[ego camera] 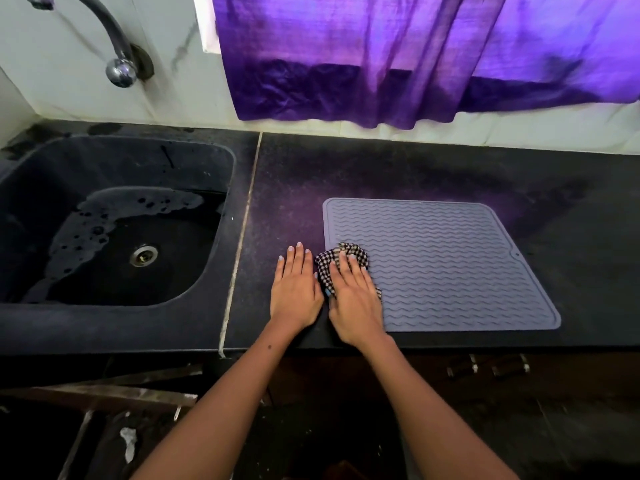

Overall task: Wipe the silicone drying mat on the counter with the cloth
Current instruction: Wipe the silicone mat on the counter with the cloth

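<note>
Grey silicone drying mat (450, 268) with wavy ridges lies flat on the black counter (415, 168), to the right of the dark sink (104, 323). Right hand (355, 303) presses palm down, fingers fairly straight, on a crumpled black-and-white checked cloth (358, 252) at the mat's left edge. Left hand (296, 292) rests flat with straight fingers on the counter just beside the cloth.

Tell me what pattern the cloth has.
The cloth has a small black-and-white check; the head view shows it best.
</note>
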Tool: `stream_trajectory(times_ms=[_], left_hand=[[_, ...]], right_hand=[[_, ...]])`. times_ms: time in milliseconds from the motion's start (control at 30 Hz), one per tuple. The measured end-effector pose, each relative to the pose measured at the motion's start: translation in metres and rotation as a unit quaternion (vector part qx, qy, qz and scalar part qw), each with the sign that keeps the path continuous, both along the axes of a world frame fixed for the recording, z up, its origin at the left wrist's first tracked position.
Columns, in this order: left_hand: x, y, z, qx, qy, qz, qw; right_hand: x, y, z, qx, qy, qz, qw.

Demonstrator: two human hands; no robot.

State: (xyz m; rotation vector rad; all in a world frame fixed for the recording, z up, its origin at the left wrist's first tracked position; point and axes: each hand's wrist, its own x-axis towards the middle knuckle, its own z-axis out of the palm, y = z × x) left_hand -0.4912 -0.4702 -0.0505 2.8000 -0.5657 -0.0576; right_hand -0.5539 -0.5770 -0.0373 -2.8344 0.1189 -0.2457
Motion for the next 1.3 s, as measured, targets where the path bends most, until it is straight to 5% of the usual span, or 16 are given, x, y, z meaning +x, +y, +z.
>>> stream_trajectory(times_ms=[133, 200, 300, 333, 467, 600, 767, 833, 867, 933, 967, 1000, 1133, 1200, 1300], left_hand=[[-0.001, -0.001, -0.001, 0.007, -0.005, 0.003, 1.0], [-0.001, -0.001, 0.0, 0.008, -0.003, 0.003, 1.0], [-0.001, 0.001, 0.0, -0.003, 0.008, 0.0, 1.0], [-0.001, 0.001, 0.001, -0.006, 0.01, -0.002, 1.0], [-0.001, 0.001, 0.0, 0.003, 0.006, 0.004, 1.0], [0.0, -0.001, -0.001, -0.001, -0.003, 0.01, 1.0], [-0.001, -0.002, -0.002, -0.01, -0.012, 0.014, 1.0], [-0.001, -0.002, -0.002, -0.017, -0.015, 0.018, 1.0], [-0.002, -0.003, -0.001, -0.016, -0.016, 0.018, 1.0], [-0.002, -0.002, 0.0, -0.018, -0.016, 0.019, 1.0], [-0.002, -0.002, 0.0, -0.02, -0.017, 0.02, 0.999], [-0.002, -0.002, -0.001, -0.024, -0.02, 0.021, 0.999], [-0.002, -0.002, -0.003, -0.045, -0.033, 0.031, 0.998], [-0.001, -0.002, -0.004, -0.047, -0.036, 0.033, 0.998], [0.0, -0.002, -0.006, -0.043, -0.04, 0.034, 0.998]], right_hand=[[0.01, -0.011, 0.003, 0.038, 0.058, 0.025, 0.997], [0.015, -0.017, 0.014, 0.201, 0.086, 0.005, 0.976], [0.016, -0.028, 0.039, 0.547, 0.012, -0.124, 0.828], [0.011, -0.031, 0.045, 0.544, -0.024, -0.152, 0.825], [-0.017, -0.032, 0.034, 0.224, -0.047, -0.059, 0.972], [-0.039, -0.022, -0.002, -0.037, 0.013, 0.018, 0.999], [-0.035, -0.031, -0.005, -0.002, 0.0, 0.052, 0.999], [-0.031, -0.042, 0.001, 0.131, 0.022, 0.056, 0.99], [-0.028, -0.049, 0.009, 0.259, 0.054, 0.026, 0.964], [-0.023, -0.065, 0.032, 0.554, 0.066, -0.08, 0.826], [-0.022, -0.076, 0.04, 0.639, 0.034, -0.132, 0.757], [-0.023, -0.086, 0.047, 0.656, -0.01, -0.163, 0.737], [-0.037, -0.116, 0.052, 0.335, -0.083, -0.11, 0.932], [-0.044, -0.122, 0.032, 0.182, -0.011, -0.074, 0.98], [-0.051, -0.122, 0.008, 0.03, 0.06, -0.032, 0.997]])
